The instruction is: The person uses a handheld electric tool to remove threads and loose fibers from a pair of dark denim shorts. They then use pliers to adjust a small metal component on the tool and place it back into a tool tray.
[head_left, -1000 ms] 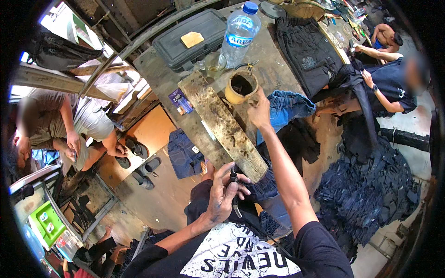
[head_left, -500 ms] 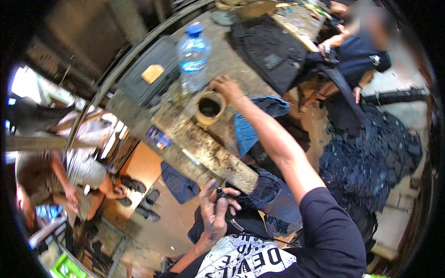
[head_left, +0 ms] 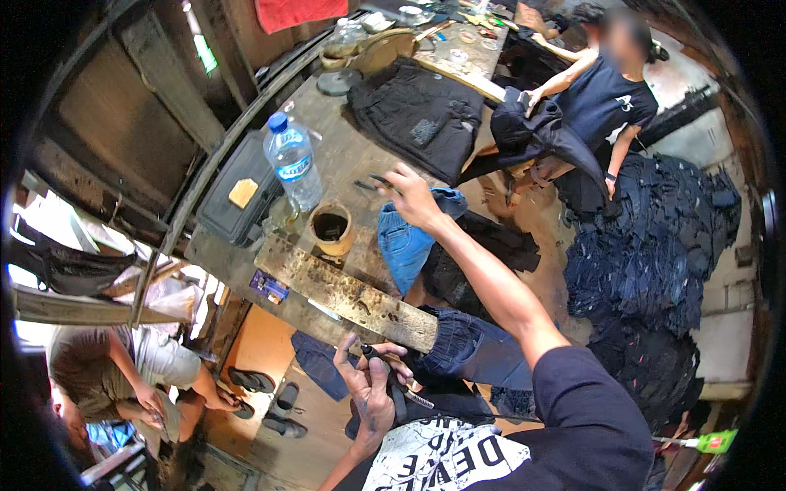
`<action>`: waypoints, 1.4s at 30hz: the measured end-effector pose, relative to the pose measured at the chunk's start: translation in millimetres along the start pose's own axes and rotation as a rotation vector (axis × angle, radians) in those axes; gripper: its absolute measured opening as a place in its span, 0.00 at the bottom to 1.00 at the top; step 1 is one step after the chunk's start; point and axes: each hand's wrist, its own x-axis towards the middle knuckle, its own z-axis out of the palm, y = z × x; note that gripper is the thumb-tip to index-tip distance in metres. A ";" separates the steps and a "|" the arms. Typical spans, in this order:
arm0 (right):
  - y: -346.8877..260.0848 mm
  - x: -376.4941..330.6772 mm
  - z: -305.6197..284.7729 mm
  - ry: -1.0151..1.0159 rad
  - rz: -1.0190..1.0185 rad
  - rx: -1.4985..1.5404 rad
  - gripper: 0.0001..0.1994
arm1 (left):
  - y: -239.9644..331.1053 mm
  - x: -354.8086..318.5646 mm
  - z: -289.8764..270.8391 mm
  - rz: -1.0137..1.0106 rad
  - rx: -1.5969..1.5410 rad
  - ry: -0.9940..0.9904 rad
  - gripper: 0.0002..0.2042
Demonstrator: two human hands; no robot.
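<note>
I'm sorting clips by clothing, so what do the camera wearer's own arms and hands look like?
The left hand and right hand are gloveless. The right forearm is bare below a short black sleeve; the left sleeve cannot be made out. The black T-shirt carries a white print with dark lettering.

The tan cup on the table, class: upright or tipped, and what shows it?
Upright: the tan cup stands on the table, its round mouth facing up. How full it is, I cannot tell.

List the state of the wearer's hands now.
Left hand: closed around a black-handled tool.
Right hand: holding a small dark tool at the fingertips.
</note>
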 end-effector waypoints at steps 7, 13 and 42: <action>-40.9 -248.1 -142.9 0.026 0.493 0.833 0.18 | -18.1 -4.5 50.6 0.056 -0.021 -0.152 0.26; -71.6 -468.4 -191.9 0.298 0.900 0.742 0.22 | -48.3 -27.5 126.2 0.013 0.090 -0.413 0.19; -95.9 -565.8 -257.0 0.555 0.899 1.812 0.29 | -84.8 -111.2 278.6 0.126 -0.006 -0.541 0.15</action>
